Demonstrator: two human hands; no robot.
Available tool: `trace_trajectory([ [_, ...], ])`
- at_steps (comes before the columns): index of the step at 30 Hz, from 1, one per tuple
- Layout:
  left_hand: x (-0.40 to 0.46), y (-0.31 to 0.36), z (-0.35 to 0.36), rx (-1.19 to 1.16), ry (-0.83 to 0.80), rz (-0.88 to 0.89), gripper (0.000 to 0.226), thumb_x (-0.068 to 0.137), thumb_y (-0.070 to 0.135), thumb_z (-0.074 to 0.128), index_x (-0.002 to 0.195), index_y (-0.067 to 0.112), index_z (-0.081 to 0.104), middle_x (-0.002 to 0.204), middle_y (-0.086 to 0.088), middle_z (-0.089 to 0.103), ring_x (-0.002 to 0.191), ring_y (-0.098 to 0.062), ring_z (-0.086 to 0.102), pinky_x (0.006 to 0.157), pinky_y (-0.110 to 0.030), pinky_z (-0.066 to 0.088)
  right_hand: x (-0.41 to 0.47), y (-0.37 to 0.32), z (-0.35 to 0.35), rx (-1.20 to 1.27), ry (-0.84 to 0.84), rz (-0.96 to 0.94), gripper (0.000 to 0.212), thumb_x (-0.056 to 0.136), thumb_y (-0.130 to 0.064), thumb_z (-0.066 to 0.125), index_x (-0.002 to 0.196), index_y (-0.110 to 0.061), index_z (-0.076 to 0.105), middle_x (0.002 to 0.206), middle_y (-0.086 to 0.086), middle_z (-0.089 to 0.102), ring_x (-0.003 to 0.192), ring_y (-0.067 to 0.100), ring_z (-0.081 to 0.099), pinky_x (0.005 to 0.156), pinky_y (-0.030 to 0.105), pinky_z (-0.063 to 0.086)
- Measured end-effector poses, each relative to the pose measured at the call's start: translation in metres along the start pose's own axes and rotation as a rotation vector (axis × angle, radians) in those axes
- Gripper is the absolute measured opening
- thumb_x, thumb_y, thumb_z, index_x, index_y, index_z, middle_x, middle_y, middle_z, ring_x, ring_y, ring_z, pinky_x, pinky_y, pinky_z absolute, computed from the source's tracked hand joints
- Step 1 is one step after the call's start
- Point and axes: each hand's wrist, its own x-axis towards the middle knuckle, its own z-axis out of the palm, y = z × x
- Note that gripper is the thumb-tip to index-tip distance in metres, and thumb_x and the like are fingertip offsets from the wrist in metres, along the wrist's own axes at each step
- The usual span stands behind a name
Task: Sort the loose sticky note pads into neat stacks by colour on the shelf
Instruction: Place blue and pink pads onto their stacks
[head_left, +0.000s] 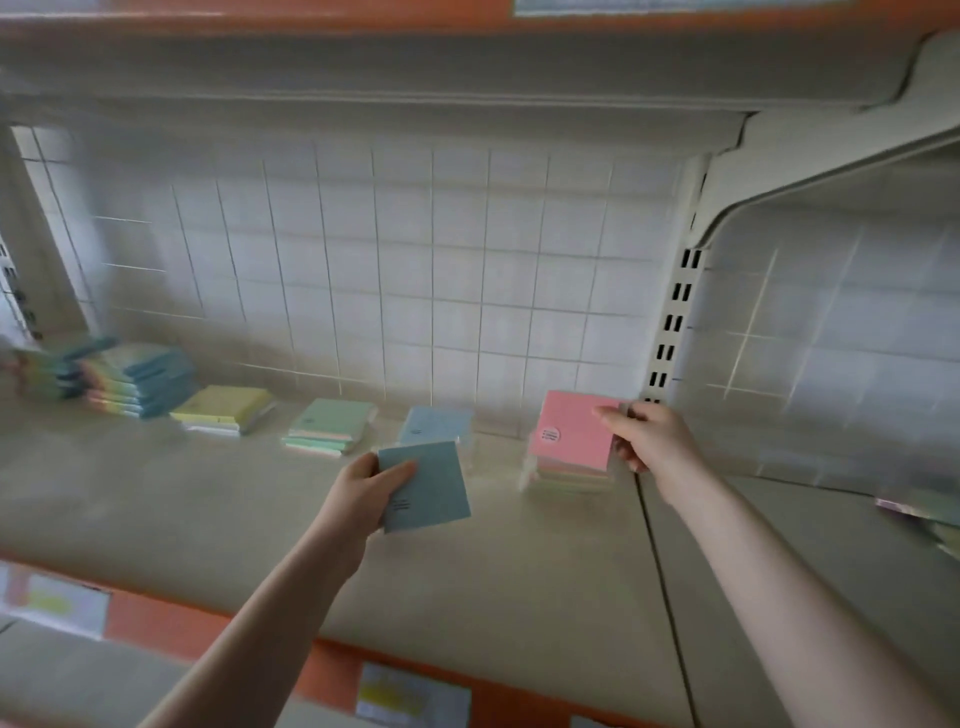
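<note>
1. Two hands work over the beige metal shelf (218, 499), each pinching one pad. The left hand (363, 493), at about 6 o'clock of the scene's centre, grips a square blue sticky note pad (428, 486) by its left edge, thumb on top, tilted and lifted off the shelf.
2. Just beyond it, at 12 o'clock from that pad, sits a blue pad stack (436, 426); the held pad likely hangs here because that is its matching pile.
3. At 3 o'clock, the right hand (649, 436) pinches a square pink sticky note pad (571, 431) at its right corner, holding it on or just over a mixed pastel stack (569, 475); I cannot tell whether it rests there.
4. Farther left, toward 9 o'clock, a green pad stack (332, 423) and a yellow pad stack (223, 408) lie in a row along the back, apart from each other so colours stay separate.
5. Farthest, at 10 o'clock, rainbow-edged pad piles (130, 379) lean untidily against the white wire grid backing (415, 260).
</note>
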Motion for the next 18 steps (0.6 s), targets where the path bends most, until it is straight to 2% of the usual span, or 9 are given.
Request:
trace_trajectory([
  [3,0.004,-0.005,-0.007,-0.053,-0.015,-0.03,0.002,0.092,0.007,0.057,0.09,0.008,0.057,0.081,-0.011,0.063,0.061,-0.02,0.06,0.046,-0.024,0.05,0.009,0.006,0.014,-0.075,0.044,0.017,0.029,0.085,-0.016,0.067,0.063,-0.009,0.05,0.053,0.004,0.042,0.042,0.014,0.037,0.032,0.016,0.025],
  [5,0.005,-0.007,-0.009,-0.088,-0.021,-0.034,0.002,0.092,0.007,0.056,0.091,0.008,0.058,0.077,-0.011,0.064,0.054,-0.015,0.062,0.041,-0.021,0.048,0.014,0.014,0.019,-0.143,0.087,-0.023,0.035,0.084,-0.017,0.068,0.057,-0.013,0.047,0.05,0.002,0.04,0.045,0.016,0.035,0.038,0.02,0.026],
  [8,0.006,-0.01,-0.011,-0.086,-0.031,-0.024,0.004,0.091,0.008,0.057,0.094,0.008,0.059,0.078,-0.009,0.066,0.056,-0.015,0.062,0.042,-0.02,0.047,0.018,0.022,0.022,-0.258,0.088,-0.052,0.026,0.087,-0.021,0.063,0.062,-0.02,0.056,0.054,-0.003,0.045,0.058,0.017,0.043,0.055,0.027,0.03],
  [11,0.005,-0.014,-0.012,-0.066,-0.018,-0.016,0.003,0.09,0.008,0.058,0.093,0.007,0.059,0.083,-0.012,0.066,0.065,-0.021,0.061,0.048,-0.023,0.049,0.025,0.028,0.026,-0.421,0.115,-0.06,0.039,0.09,-0.022,0.056,0.054,-0.017,0.043,0.052,0.0,0.04,0.059,0.018,0.042,0.056,0.031,0.027],
  [14,0.004,-0.015,-0.012,-0.062,-0.014,-0.013,0.001,0.09,0.007,0.059,0.091,0.007,0.059,0.083,-0.011,0.066,0.066,-0.02,0.061,0.048,-0.021,0.049,0.031,0.033,0.031,-0.532,0.102,-0.044,0.03,0.09,-0.019,0.054,0.061,-0.012,0.049,0.059,0.01,0.046,0.064,0.025,0.049,0.06,0.031,0.031],
  [16,0.005,-0.015,-0.012,-0.054,-0.001,-0.006,0.001,0.09,0.007,0.059,0.09,0.007,0.059,0.082,-0.011,0.066,0.065,-0.02,0.061,0.046,-0.02,0.048,0.031,0.035,0.032,-0.596,0.09,-0.045,0.025,0.09,-0.02,0.055,0.069,-0.008,0.058,0.071,0.014,0.057,0.075,0.028,0.057,0.065,0.032,0.037],
  [18,0.004,-0.015,-0.012,-0.04,0.025,-0.001,0.003,0.09,0.008,0.06,0.088,0.007,0.058,0.08,-0.011,0.065,0.064,-0.02,0.06,0.047,-0.022,0.047,0.031,0.036,0.032,-0.599,0.105,-0.059,0.023,0.092,-0.024,0.055,0.096,-0.005,0.067,0.098,0.013,0.067,0.095,0.03,0.061,0.079,0.034,0.042],
])
